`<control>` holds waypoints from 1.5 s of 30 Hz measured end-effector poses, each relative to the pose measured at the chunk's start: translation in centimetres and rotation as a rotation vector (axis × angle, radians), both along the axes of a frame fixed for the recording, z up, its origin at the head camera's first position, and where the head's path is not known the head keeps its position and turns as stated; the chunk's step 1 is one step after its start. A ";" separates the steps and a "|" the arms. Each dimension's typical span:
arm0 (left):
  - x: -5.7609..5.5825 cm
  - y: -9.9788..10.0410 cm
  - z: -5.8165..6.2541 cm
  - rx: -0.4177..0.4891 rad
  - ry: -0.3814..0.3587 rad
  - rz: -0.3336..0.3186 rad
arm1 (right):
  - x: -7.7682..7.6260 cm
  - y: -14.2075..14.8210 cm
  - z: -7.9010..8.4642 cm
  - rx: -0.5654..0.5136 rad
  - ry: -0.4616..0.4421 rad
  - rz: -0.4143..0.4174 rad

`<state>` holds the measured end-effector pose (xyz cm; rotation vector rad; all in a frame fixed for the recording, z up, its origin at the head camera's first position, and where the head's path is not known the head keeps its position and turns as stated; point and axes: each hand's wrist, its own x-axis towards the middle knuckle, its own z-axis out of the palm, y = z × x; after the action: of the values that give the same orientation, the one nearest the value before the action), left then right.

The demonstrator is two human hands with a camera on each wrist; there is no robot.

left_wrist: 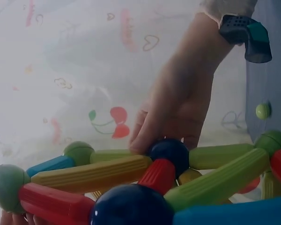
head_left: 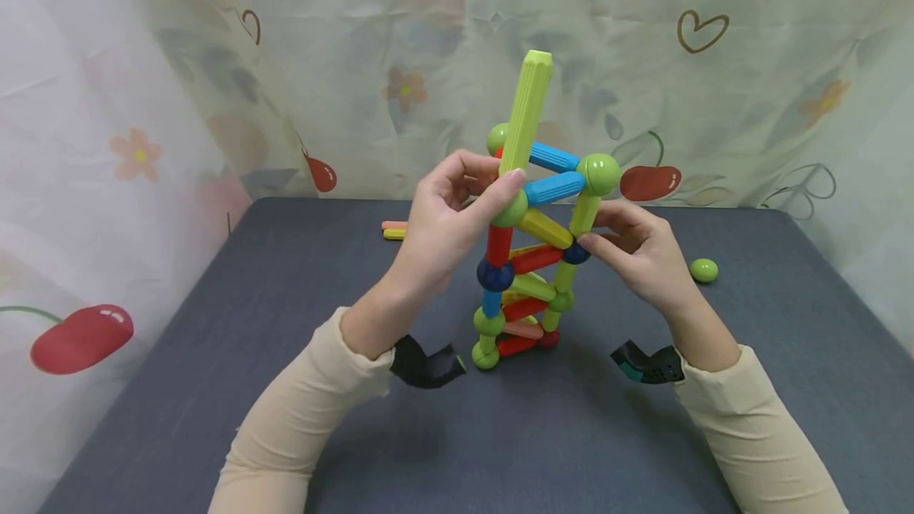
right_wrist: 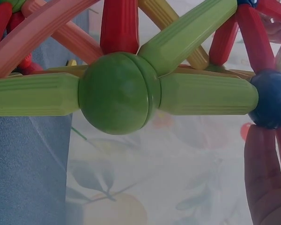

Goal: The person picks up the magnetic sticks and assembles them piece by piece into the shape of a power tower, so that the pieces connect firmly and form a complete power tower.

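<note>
A tall tower (head_left: 524, 262) of coloured toy rods and balls stands on the table. A long light-green rod (head_left: 528, 101) leans slightly right above the top front-left green ball (head_left: 510, 209). My left hand (head_left: 450, 216) pinches this rod near its lower end, the thumb across its front just over the ball. On the tower's right side, my right hand (head_left: 643, 256) grips a dark blue ball (head_left: 577, 251) between thumb and fingers; the left wrist view shows these fingertips at the blue ball (left_wrist: 169, 158). A larger green ball (right_wrist: 119, 93) joins several rods in the right wrist view.
A loose green ball (head_left: 704, 270) lies on the dark table (head_left: 286, 284) to the right. Behind my left hand, pink and yellow rods (head_left: 394, 229) lie partly hidden. A patterned cloth (head_left: 400, 38) hangs behind the table.
</note>
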<state>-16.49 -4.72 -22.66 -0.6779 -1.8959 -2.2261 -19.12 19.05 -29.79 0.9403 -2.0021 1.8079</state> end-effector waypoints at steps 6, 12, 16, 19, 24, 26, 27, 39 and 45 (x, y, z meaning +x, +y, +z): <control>-1.6 -1.3 -0.7 -0.018 0.070 0.048 | 0.1 0.0 0.1 -0.001 -0.006 -0.002; -7.5 -5.1 -4.9 -0.318 0.012 0.190 | 0.2 0.0 0.1 0.009 -0.022 -0.015; -11.0 -8.4 -9.4 -0.647 -0.146 0.249 | 0.2 0.0 -0.1 0.008 -0.032 -0.007; -12.6 -10.6 -12.3 -0.797 -0.253 0.301 | 0.2 -0.2 -0.2 0.013 -0.041 0.001; -14.0 -12.7 -14.9 -0.952 -0.336 0.353 | 0.2 -0.3 -0.2 0.032 -0.044 -0.008; -14.2 -12.9 -15.5 -0.993 -0.347 0.347 | 0.2 -0.3 -0.2 0.033 -0.045 -0.015; -14.3 -13.0 -15.7 -1.012 -0.348 0.342 | 0.3 -0.3 -0.2 0.034 -0.046 -0.019; -14.4 -12.5 -16.0 -1.211 -0.354 0.342 | 0.4 -0.1 -0.1 0.057 -0.047 -0.034; -14.2 -11.9 -13.2 -0.967 -0.349 0.274 | 0.4 0.0 0.1 0.043 -0.058 -0.026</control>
<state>-30.71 -16.59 -35.81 -0.0686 -3.0061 -1.2195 -18.72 19.07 -29.69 0.8802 -2.0853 1.8051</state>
